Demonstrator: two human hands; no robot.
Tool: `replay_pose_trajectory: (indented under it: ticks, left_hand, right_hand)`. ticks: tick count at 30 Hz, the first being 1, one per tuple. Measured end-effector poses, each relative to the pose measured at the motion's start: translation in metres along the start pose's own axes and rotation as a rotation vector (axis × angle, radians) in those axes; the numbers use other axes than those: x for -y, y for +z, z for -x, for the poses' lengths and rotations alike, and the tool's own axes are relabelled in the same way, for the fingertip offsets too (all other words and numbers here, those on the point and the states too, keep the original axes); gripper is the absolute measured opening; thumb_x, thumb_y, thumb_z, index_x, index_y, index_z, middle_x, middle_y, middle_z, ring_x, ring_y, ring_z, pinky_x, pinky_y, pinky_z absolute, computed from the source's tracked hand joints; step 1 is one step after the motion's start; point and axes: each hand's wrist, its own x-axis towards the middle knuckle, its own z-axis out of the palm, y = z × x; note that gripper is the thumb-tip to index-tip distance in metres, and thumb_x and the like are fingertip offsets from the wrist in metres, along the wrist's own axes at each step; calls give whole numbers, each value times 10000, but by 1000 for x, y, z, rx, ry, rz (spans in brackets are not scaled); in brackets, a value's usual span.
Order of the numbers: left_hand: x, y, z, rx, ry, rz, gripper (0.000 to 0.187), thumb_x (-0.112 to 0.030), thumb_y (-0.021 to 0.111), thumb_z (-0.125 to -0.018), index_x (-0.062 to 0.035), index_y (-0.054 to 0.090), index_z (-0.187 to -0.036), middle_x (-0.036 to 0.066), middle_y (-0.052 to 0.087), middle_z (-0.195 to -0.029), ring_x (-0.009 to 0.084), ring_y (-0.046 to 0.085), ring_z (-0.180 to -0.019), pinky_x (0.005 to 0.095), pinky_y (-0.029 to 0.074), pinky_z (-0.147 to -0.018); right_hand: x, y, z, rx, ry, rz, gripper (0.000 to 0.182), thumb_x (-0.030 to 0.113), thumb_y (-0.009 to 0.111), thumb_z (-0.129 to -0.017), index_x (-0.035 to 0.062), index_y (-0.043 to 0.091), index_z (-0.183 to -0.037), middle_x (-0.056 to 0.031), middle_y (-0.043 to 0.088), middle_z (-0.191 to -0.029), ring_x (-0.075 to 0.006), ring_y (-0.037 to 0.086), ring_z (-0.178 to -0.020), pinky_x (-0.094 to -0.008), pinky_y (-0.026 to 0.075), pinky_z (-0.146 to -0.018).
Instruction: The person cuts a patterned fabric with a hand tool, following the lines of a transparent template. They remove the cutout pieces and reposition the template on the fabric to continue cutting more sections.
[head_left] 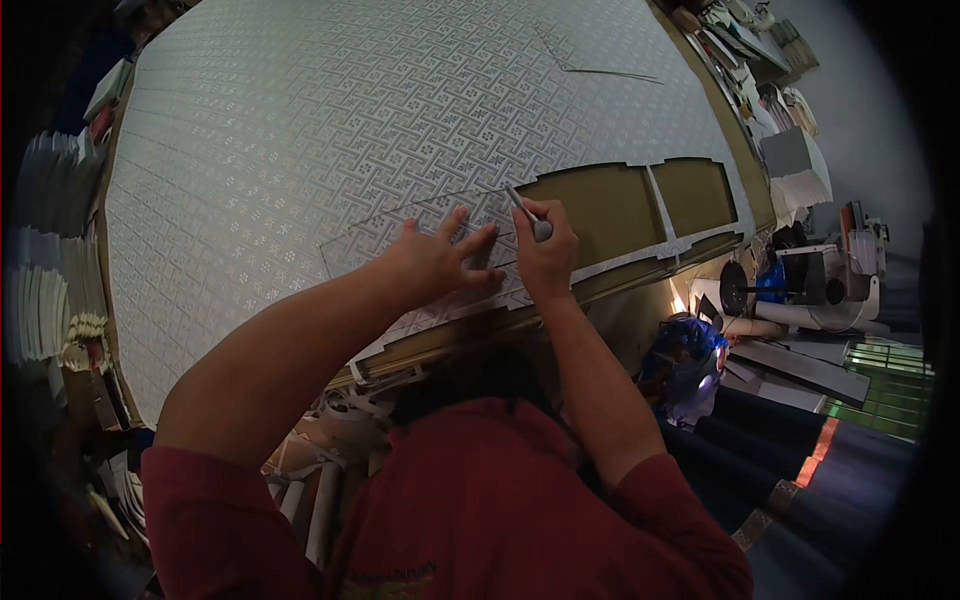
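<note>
The right hand (545,250) is curled into a tight pinch around a slim grey pen-like tool (528,212), whose tip points toward eleven o'clock and meets the patterned sheet (330,130); whether it is a marker or a blade I cannot tell. Just beside it, at nine o'clock, the left hand (440,262) lies flat with fingers spread, pressing down a clear template (400,235) whose faint edges show over the weave pattern. The sheet covers nearly the whole table. At three o'clock from the hands, cut-out gaps bare the brown board (610,205) underneath. Toward six o'clock is the person's red shirt (480,500), and out at four o'clock dark rolls of cloth (800,450) lie stacked on the floor.
</note>
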Motion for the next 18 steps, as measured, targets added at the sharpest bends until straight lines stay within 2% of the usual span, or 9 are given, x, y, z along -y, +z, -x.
replay_pose_trajectory:
  ticks: [3, 5, 10, 13, 15, 16, 18]
  left_hand:
    - [0, -5, 0, -2, -5, -19, 1114, -160, 873, -751, -452, 232, -1615, 157, 81, -1742, 503, 196, -1557, 682, 549, -999]
    - [-2, -18, 4, 92, -9, -18, 1058, -149, 829, -804, -467, 227, -1614, 141, 74, -1746, 497, 205, -1556, 681, 543, -1008]
    - [-3, -16, 4, 64, -33, 17, 919, -127, 756, -874, -478, 272, -1572, 119, 83, -1744, 485, 224, -1554, 675, 547, -1014]
    - [-3, -4, 1, -1, -49, 48, 837, -109, 708, -913, -481, 298, -1541, 114, 91, -1740, 480, 240, -1550, 669, 551, -1018]
    - [-4, -3, -1, -19, -57, 56, 796, -103, 680, -935, -481, 307, -1528, 114, 96, -1737, 478, 249, -1547, 665, 554, -1018]
    - [-4, -7, -2, 16, -60, 38, 792, -104, 668, -944, -487, 300, -1531, 107, 83, -1740, 475, 239, -1550, 657, 558, -1018]
    - [-4, -14, -6, 70, -71, 28, 787, -105, 656, -954, -494, 293, -1535, 99, 70, -1742, 472, 229, -1554, 649, 562, -1017]
  right_hand:
    - [1, -2, -1, 3, -28, 20, 146, 100, 773, -928, 26, 696, -1028, -99, 727, -893, -150, 676, -822, -321, 542, -750]
    - [0, -4, -5, 25, -19, 22, 151, 99, 776, -925, 26, 699, -1031, -89, 728, -891, -132, 670, -817, -313, 542, -745]
    - [-7, -16, -21, 155, 62, -23, 175, 95, 787, -913, 22, 711, -1052, -51, 724, -871, -92, 653, -792, -285, 538, -726]
    - [-15, -34, -51, 319, 18, -55, 158, 84, 788, -907, 17, 728, -1037, -21, 717, -849, -81, 645, -775, -275, 537, -713]
    - [-16, -47, -87, 584, -58, -13, 145, 107, 798, -880, 25, 741, -985, -102, 758, -876, -161, 705, -778, -299, 542, -715]
    - [-15, -49, -106, 597, -51, -33, 145, 107, 798, -880, 25, 741, -985, -102, 758, -876, -161, 705, -778, -299, 542, -715]
    - [-11, -50, -145, 966, -73, 14, 157, 86, 805, -849, 31, 750, -985, -82, 758, -869, -165, 695, -774, -296, 534, -714]
